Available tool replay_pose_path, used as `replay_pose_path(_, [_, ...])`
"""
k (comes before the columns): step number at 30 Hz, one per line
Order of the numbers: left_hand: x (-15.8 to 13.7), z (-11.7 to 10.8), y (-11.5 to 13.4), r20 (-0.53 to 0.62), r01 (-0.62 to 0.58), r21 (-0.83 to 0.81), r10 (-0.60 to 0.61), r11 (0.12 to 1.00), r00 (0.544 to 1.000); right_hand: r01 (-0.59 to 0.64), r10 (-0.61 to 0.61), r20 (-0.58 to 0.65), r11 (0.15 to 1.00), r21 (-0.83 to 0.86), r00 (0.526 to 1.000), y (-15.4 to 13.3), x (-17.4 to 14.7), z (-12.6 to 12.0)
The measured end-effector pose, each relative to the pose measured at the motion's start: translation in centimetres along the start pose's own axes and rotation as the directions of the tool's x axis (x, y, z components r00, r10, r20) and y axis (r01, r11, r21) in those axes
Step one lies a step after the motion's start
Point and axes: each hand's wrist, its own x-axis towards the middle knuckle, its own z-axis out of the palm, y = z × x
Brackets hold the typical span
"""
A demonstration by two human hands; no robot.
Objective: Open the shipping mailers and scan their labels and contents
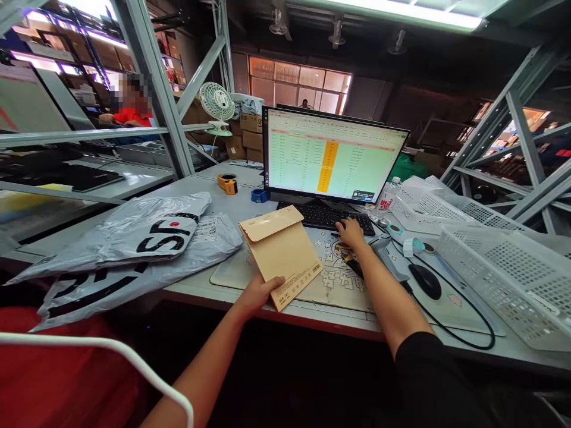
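"Left to right, what do the hands hold?"
"Past the grey parcel bags [178,252], the left hand [260,291] pinches a tan envelope [283,249] by its lower edge, tilted over the bench [196,184]."
"And the right hand [351,232]?"
"Loosely spread at the black keyboard [319,216], gripping nothing; I'd hold the envelope steady, thumb off its barcode [316,268]"

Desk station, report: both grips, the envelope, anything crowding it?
Left grip holding envelope near lower end. Right grip on keyboard. Envelope's flap folded over. Grey bags close on its left.
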Motion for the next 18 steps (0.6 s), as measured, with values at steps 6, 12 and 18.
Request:
replay_pose_path(6, [-0.4, -0.9, -0.3, 0.114, 0.105, -0.125, -0.091, 0.987, 0.989, 0.139, -0.426, 0.423, 0.818, 0.559, 0.800, -5.5, -5.6, -2.3])
replay_pose_path(12, [-0.3, -1.4, 0.6, 0.361, 0.093, -0.045, -0.071, 0.995, 0.930, -0.163, -0.392, 0.513, 0.651, 0.741, 0.764, -4.9, -16.1, -4.8])
replay_pose_path(18, [0.0, -1.1, 0.6, 0.339, -0.037, 0.163, -0.021, 0.986, 0.941, 0.021, 0.275, -0.210, 0.563, 0.826, 0.938, 4.1, -29.1, -14.9])
